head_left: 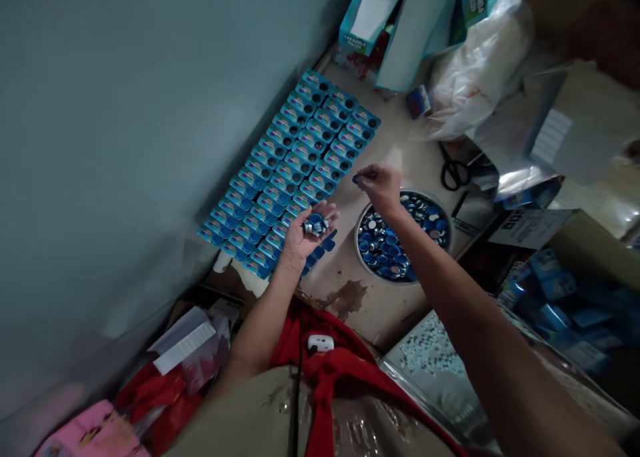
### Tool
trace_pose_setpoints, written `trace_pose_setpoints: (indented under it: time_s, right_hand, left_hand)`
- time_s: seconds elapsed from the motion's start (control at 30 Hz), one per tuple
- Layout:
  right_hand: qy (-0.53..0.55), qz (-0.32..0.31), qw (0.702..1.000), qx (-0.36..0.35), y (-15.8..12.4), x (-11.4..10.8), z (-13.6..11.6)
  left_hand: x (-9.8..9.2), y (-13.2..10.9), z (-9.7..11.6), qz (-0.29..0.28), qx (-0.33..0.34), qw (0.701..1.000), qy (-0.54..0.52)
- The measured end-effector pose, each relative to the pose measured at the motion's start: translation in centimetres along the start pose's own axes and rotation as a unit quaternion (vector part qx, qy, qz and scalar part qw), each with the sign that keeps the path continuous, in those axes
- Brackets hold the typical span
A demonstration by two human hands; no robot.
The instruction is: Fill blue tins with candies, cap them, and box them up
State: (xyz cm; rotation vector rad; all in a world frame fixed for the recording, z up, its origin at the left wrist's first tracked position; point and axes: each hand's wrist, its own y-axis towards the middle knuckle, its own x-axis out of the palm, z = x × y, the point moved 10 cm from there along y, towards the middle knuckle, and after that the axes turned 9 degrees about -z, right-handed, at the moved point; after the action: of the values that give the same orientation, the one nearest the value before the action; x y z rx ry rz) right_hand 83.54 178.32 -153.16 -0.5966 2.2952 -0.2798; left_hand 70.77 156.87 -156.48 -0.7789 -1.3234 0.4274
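1. Keep the left hand [296, 243] as a level dish: it lies palm up, fingers loosely spread and slightly curled, bearing a small pile of round blue-and-silver pieces [317, 225]. A tilt would probably spill them, so a little more curl in the fingers should help.

2. Hold the pinch light. The right hand [384, 185] has its thumb and fingertips drawn together on a small round blue piece [357, 177], mostly hidden by the fingers. Gripping by the edge should leave its faces free.

3. Mind the rows of flat rectangular blue printed packs [285, 177], which lie beyond the left hand and to its left. They sit close together, so a dragging wrist could push them out of line; lifting the left hand clear seems wise.

4. Watch the right forearm. It crosses over the round metal-rimmed bowl [356, 240] of loose blue and silver discs [387, 250], to the right of the left hand. A raised elbow should avoid knocking the rim.

5. Use the bare strip of pale surface [345, 210] between the left hand and the bowl as the path for the right hand. The black-handled scissors [454, 177], just to the right of the right hand, are best left outside that path.
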Motion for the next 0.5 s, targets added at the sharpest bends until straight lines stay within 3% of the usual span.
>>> trace_pose_setpoints:
  time_s: [0.13, 0.23, 0.37, 0.5]
  right_hand:
    - [-0.126, -0.029, 0.991, -0.022, 4.7, 1.8, -2.6]
    - [-0.193, -0.056, 0.979, -0.011, 6.5, 2.7, -3.0]
    - [-0.223, -0.07, 0.972, 0.025, 7.9, 2.6, -1.6]
    - [-0.221, -0.085, 0.97, 0.055, 9.2, 2.4, -1.1]
  left_hand:
    - [0.7, 0.6, 4.2, 0.002, 0.041, 0.999, 0.004]
    - [2.0, 2.0, 6.3, -0.017, 0.05, 0.999, 0.009]
    - [3.3, 4.2, 6.8, -0.044, 0.03, 0.999, 0.003]
    - [3.3, 5.3, 6.1, -0.051, 0.023, 0.998, -0.006]
